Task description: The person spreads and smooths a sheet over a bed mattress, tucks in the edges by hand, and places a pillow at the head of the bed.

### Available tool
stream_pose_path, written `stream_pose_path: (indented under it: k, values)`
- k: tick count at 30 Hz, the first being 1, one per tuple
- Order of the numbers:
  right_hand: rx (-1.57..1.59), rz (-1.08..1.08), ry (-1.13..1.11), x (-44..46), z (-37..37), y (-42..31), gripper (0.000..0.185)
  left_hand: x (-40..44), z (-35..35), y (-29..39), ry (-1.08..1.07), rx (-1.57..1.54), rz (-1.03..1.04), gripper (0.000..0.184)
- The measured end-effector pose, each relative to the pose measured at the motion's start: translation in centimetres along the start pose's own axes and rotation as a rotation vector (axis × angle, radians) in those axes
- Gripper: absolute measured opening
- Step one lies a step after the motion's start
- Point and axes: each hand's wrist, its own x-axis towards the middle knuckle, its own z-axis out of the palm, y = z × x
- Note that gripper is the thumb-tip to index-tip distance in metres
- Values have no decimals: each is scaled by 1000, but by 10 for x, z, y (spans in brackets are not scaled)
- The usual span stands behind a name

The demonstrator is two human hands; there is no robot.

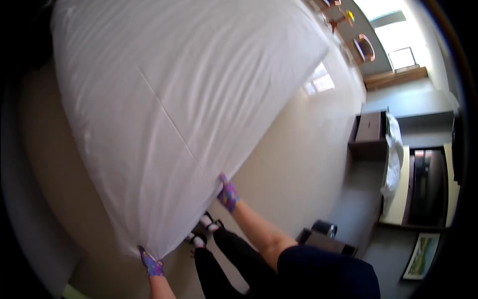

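A large white bed sheet [199, 84] spreads out in front of me, with long wrinkles and a straight crease running toward my side. My left hand [152, 262], in a purple patterned glove, is closed on the sheet's near corner at the lower left. Farther along the same edge, my right hand [228, 194] wears a matching glove and is closed on the sheet's border. Fabric is drawn taut between the two hands. What lies under the sheet is hidden.
Pale glossy floor [294, 149] runs along the right side. Against the right wall are a dark cabinet [368, 132], white cloth [393, 154], a television [428, 184] and a framed picture [421, 255]. A chair [365, 48] is near the window. My shoes [208, 223] are just below the sheet's edge.
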Motion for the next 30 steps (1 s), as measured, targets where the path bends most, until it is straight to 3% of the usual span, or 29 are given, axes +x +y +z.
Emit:
stream_pose_path:
  k: [2,3,7,9,10,12,13,14,16,23,26,30]
  values:
    - [-413,-75,530,17,-14,-22,27,-5,-1,3,-1,31,-51,52]
    - [-267,-149,480,30,-29,-26,16,-6,5,6,-31,10,-72,51]
    - [-1,-197,457,34,-34,-45,15,-21,33,15,72,-59,-119,48]
    - [86,-117,217,21,-27,-46,16,-28,26,15,95,-129,-81,45]
    - [114,-95,228,22,-30,-40,16,-25,15,14,118,-103,-66,45]
    - [-39,-2,158,27,-31,-30,21,-17,4,13,163,-113,-47,42]
    - [-163,-45,347,29,-26,-28,26,-19,7,13,178,-82,-37,39]
    - [-147,-38,346,26,-20,-28,26,-17,9,15,182,-69,-27,39]
    - [-158,-201,592,17,-16,-27,27,-18,7,15,246,-43,-10,37]
    - [-43,-272,510,23,-23,-31,22,-22,12,15,256,-24,-2,35]
    - [31,-198,422,23,-16,-32,20,-23,16,15,256,-29,-20,34]
    - [-212,-182,428,27,-11,-34,25,-26,18,14,253,-20,-4,34]
